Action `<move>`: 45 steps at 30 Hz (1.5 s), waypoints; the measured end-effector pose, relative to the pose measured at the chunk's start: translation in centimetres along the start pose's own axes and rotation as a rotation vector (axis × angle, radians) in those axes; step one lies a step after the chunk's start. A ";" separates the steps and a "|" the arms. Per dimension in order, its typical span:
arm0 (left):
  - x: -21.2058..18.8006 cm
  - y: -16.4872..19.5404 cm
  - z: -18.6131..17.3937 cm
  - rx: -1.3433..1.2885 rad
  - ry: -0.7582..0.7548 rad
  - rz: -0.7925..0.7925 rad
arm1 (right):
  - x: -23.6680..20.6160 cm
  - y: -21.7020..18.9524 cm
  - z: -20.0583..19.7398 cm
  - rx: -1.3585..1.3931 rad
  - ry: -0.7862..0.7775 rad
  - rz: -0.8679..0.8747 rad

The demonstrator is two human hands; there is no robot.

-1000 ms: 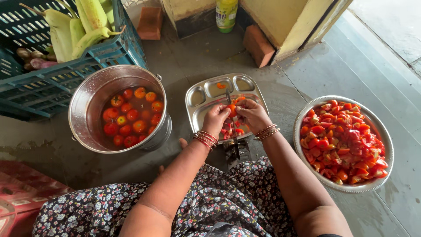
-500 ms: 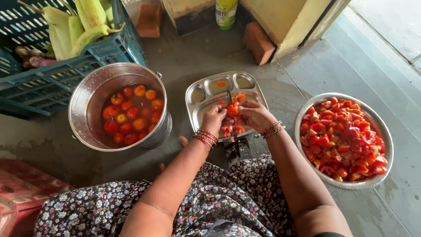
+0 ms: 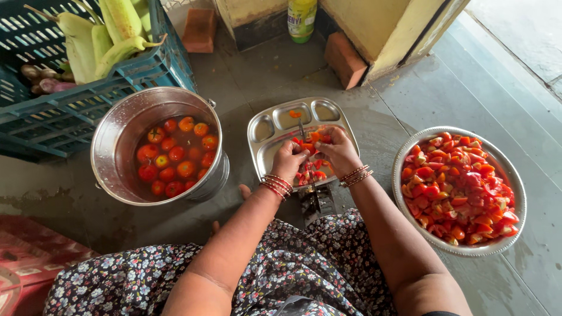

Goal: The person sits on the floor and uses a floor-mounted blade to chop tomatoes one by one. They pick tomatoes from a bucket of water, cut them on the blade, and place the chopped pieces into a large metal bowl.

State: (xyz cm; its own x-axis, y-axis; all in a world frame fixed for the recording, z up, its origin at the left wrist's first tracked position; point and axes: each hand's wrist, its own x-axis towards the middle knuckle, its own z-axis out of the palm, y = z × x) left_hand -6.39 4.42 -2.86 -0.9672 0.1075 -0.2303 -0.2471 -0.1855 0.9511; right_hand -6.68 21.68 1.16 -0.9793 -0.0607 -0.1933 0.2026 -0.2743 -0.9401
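Note:
My left hand and my right hand meet over a steel compartment tray on the floor. Both grip a red tomato and press it against the upright blade of a floor-mounted cutter. Cut tomato pieces lie in the tray under my hands. One small piece sits in a far compartment. Red and gold bangles circle both wrists.
A steel pot with whole tomatoes in water stands at left. A steel bowl of chopped tomatoes sits at right. A blue crate with pale green gourds is at far left. Two bricks and a green bottle stand behind.
Both hands stayed at the blade, shifting slightly with the tomato. The view moved a little.

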 end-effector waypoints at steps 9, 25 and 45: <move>0.5 1.2 -0.8 -0.050 -0.037 -0.015 | 0.2 0.6 1.2 -0.066 0.064 -0.056; -0.4 -1.1 -0.6 0.102 0.005 -0.282 | -0.5 1.0 1.9 -0.579 0.151 0.330; -0.1 18.3 -23.1 1.640 -0.104 -0.128 | -0.5 -1.1 -4.3 -1.052 0.270 -0.097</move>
State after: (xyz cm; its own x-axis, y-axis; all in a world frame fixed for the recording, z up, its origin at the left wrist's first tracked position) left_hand -12.18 -21.54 9.78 -0.9222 0.1136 -0.3697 0.0682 0.9887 0.1338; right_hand -6.46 26.14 1.11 -0.9855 0.1650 -0.0401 0.1456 0.6996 -0.6996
